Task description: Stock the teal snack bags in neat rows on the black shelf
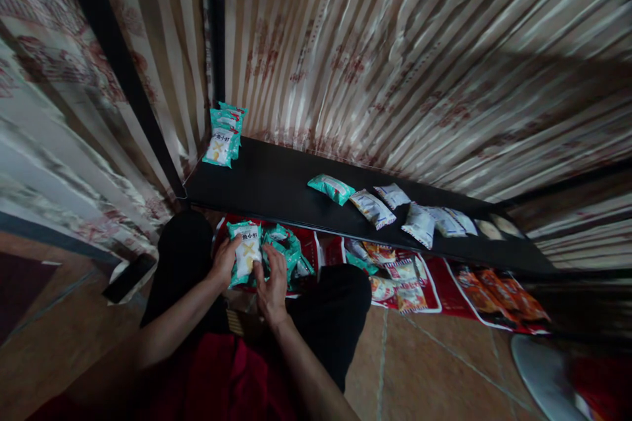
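My left hand (224, 262) grips the left edge of a teal and white snack packet (247, 251), held upright over a pile of similar teal packets (286, 247) on the floor. Fingers of my right hand (271, 283) rest against the packet's lower right side and the pile. A stack of the same teal packets (224, 135) leans at the left end of a black shelf (276, 187). Further along the shelf lie one teal packet (332, 188) and several white packets (419, 220).
Red bags holding orange and white snack packets (402, 279) lie on the tiled floor under the shelf. Patterned striped curtains (395, 59) hang behind it. My black-clad knees (340, 316) are either side of the pile. A grey round object (543, 368) sits at the bottom right.
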Available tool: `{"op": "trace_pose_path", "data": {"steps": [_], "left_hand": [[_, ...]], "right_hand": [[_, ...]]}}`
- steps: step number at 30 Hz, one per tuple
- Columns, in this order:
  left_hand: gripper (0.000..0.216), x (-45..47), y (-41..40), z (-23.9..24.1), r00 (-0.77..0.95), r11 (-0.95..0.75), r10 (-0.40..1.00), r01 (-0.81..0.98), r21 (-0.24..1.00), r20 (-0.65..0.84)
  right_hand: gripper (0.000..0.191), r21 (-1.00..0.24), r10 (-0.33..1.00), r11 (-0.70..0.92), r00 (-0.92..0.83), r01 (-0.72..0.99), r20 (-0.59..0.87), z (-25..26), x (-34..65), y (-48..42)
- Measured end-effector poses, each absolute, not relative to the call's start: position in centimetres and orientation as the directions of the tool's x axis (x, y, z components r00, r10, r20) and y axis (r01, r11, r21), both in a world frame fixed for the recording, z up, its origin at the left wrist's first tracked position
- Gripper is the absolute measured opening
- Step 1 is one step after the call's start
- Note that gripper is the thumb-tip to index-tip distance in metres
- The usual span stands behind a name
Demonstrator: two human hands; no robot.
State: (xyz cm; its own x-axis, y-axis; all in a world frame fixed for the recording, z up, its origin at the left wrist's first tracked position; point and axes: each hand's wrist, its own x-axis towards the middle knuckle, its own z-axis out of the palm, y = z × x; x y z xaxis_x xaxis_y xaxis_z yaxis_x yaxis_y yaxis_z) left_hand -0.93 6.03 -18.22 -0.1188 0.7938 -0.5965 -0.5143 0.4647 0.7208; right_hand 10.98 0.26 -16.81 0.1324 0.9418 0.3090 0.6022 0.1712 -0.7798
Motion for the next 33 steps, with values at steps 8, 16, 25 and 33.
{"op": "trace_pose_path", "data": {"steps": [8, 16, 25, 33], "left_hand": [[0.026, -1.6, 6.7, -16.1, -0.111, 0.475, 0.781, -0.532, 0.701, -0.614], [0.029, -2.6, 6.8, -15.1, -0.048, 0.494, 0.786, -0.551, 0.672, -0.617], [0.030, -3.7, 7.4, -13.7, -0.055, 0.461, 0.839, -0.454, 0.762, -0.541], [0.034, -4.5, 7.9, -12.8, -0.061, 0.434, 0.878, -0.311, 0.845, -0.474]], "right_hand": [[0.051, -0.975, 0.967, -0.217, 0.151, 0.054, -0.206, -16.0, 10.5, 2.1], [0.042, -0.894, 0.903, -0.430, -0.063, -0.127, -0.426, -13.6, 10.3, 3.7], [0.045, -0.914, 0.916, -0.396, -0.115, -0.091, -0.385, -14.3, 9.3, 4.6], [0.036, -0.933, 0.931, -0.360, -0.062, -0.001, -0.359, -14.0, 8.7, 5.7]]}}
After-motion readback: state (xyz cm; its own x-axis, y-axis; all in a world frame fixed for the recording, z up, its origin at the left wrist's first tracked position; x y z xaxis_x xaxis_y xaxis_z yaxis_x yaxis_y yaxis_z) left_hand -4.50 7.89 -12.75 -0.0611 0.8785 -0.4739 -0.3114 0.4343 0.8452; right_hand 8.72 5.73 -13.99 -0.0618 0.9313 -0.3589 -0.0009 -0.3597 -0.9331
